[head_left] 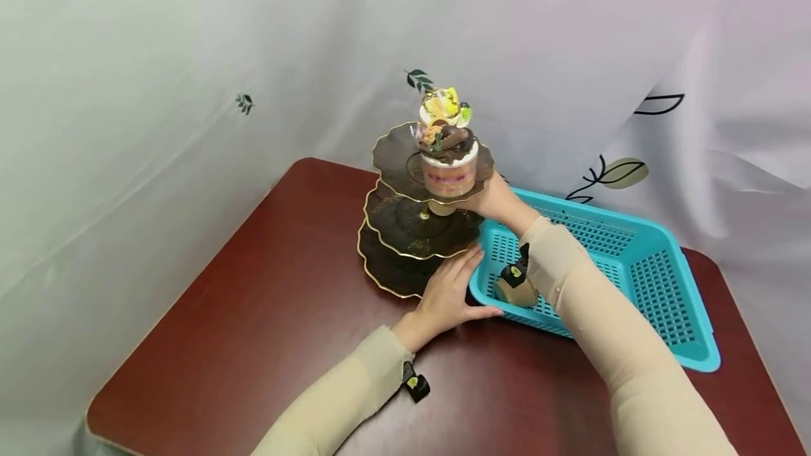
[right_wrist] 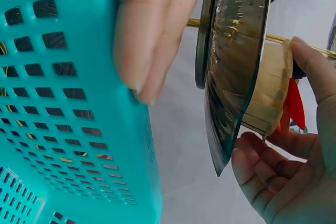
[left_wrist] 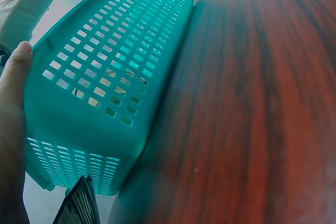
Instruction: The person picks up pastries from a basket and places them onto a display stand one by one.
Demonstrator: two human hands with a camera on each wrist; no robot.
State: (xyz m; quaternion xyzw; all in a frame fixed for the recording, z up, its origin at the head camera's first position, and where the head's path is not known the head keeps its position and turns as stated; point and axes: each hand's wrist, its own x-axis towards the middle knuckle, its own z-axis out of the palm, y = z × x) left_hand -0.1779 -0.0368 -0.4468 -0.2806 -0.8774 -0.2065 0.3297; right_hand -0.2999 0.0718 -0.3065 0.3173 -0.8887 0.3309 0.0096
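A three-tier cake stand (head_left: 395, 160) with dark, gold-edged wavy plates stands left of a turquoise basket (head_left: 684, 280). My right hand (head_left: 500, 199) reaches behind the top plate and grips a dessert cup (right_wrist: 268, 93) at the middle plate. The cup is pale yellow with something red on top; the upper plate hides most of it in the head view. My left hand (head_left: 443, 298) rests on the basket's near left corner, fingers straight along the rim and thumb (left_wrist: 18, 61) spread. On the top plate sit a chocolate-topped dessert cup (head_left: 450, 171) and a yellow-topped dessert (head_left: 440, 104) behind it.
The stand and basket are on a dark red wooden table (head_left: 253, 301). A tan item (head_left: 519, 294) shows in the basket beside the right wrist's black camera, its kind unclear. White cloth (head_left: 317, 34) with leaf prints hangs behind the table.
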